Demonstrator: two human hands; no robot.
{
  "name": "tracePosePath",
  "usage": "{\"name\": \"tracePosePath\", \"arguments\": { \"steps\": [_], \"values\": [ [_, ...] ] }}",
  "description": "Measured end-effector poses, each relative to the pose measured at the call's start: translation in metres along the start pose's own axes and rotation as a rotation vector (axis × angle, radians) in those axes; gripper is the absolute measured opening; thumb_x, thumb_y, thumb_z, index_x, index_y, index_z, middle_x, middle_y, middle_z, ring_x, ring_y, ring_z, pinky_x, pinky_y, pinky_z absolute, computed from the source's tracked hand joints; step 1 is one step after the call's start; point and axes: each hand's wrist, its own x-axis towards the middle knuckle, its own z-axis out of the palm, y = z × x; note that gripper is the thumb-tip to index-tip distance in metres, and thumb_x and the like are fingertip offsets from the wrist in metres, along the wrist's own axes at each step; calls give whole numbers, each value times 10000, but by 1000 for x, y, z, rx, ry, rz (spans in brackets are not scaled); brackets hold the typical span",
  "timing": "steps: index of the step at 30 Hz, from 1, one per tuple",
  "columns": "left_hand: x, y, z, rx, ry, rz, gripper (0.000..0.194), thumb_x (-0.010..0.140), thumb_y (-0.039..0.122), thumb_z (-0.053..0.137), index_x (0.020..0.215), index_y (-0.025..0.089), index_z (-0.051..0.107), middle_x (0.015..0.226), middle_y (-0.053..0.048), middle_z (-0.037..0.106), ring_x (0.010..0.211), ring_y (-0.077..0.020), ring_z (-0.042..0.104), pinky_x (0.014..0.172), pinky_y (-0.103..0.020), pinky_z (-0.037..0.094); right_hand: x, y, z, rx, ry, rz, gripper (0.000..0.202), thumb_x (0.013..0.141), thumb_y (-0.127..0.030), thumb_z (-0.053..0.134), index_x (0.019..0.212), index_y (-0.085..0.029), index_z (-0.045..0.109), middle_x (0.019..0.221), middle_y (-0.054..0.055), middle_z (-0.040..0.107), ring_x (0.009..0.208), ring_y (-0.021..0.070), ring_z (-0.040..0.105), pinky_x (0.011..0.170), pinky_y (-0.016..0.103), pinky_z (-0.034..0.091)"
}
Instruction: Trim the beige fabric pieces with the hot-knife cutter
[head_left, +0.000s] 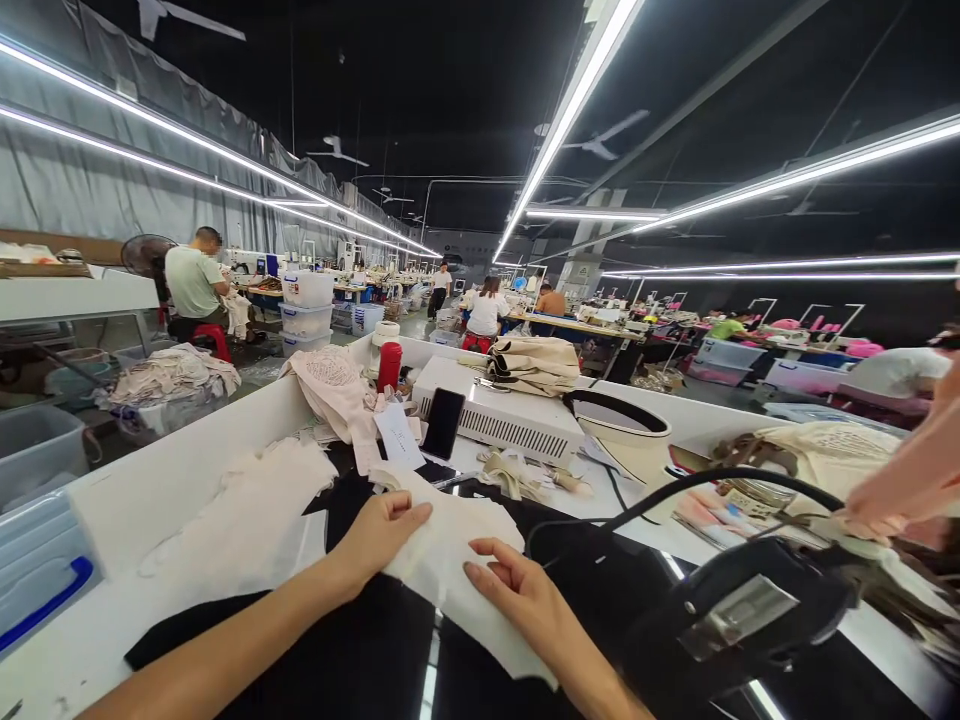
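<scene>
A pale cream fabric piece (457,530) lies over a glossy black work surface (397,650) in front of me. My left hand (382,535) pinches its upper left edge between thumb and fingers. Over the right part of the same piece, my right hand (517,590) rests with its fingers slightly bent and apart. More thin pale fabric pieces (247,500) are heaped on the white table to the left. Beyond my left hand are a black phone (443,423), propped at a slant, and a white paper slip (399,436).
A black machine (750,610) with a thick cable stands close on my right. Behind the fabric is a white vented box (499,400) with folded beige cloth (532,364) on top. A red bottle (389,367) stands beside it. Several people work at tables farther off.
</scene>
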Motion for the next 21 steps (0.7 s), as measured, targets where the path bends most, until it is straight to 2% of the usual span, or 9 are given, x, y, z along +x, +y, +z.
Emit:
{"name": "tracePosePath", "arguments": {
  "steps": [2,5,9,11,14,17,21],
  "values": [
    [17,5,-3,63,36,28,617,670,760,747,731,158,623,668,13,574,635,-145,519,569,-235,361,8,3,-11,19,89,14,557,708,-660,811,1009,-201,719,578,-74,414,546,110,377,508,227,259],
    [41,11,-6,154,88,62,536,743,695,700,717,173,582,657,27,548,633,-142,498,566,-237,328,21,3,-23,93,200,28,594,701,-649,801,1093,-217,686,654,-49,547,581,146,503,532,241,346],
    [61,14,-9,301,135,80,404,850,526,638,671,180,532,622,43,501,609,-129,464,565,-246,290,39,-1,-33,208,319,23,650,688,-627,800,1166,-221,627,804,-1,667,662,191,610,563,272,442],
    [65,12,-12,390,145,78,371,893,434,622,646,183,507,598,54,462,587,-120,440,563,-251,277,47,0,-35,236,371,11,647,680,-606,807,1166,-220,623,793,-4,663,657,192,613,557,278,456],
    [67,7,-15,528,153,60,363,944,348,636,653,180,496,602,65,441,565,-112,427,573,-245,309,57,5,-37,215,433,-12,633,677,-589,815,1156,-216,636,671,-53,565,550,158,537,485,259,395],
    [67,1,-16,640,151,22,353,973,357,655,705,166,528,648,59,488,575,-109,464,604,-247,401,66,14,-37,137,463,-42,576,710,-578,796,1134,-217,651,662,-75,499,505,130,476,463,253,369],
    [66,-5,-15,733,138,-32,326,993,395,648,787,150,587,721,35,565,625,-116,542,647,-268,487,80,29,-40,-27,485,-73,420,807,-495,718,1109,-211,655,719,-43,566,549,152,521,508,282,441]
  ]
}}
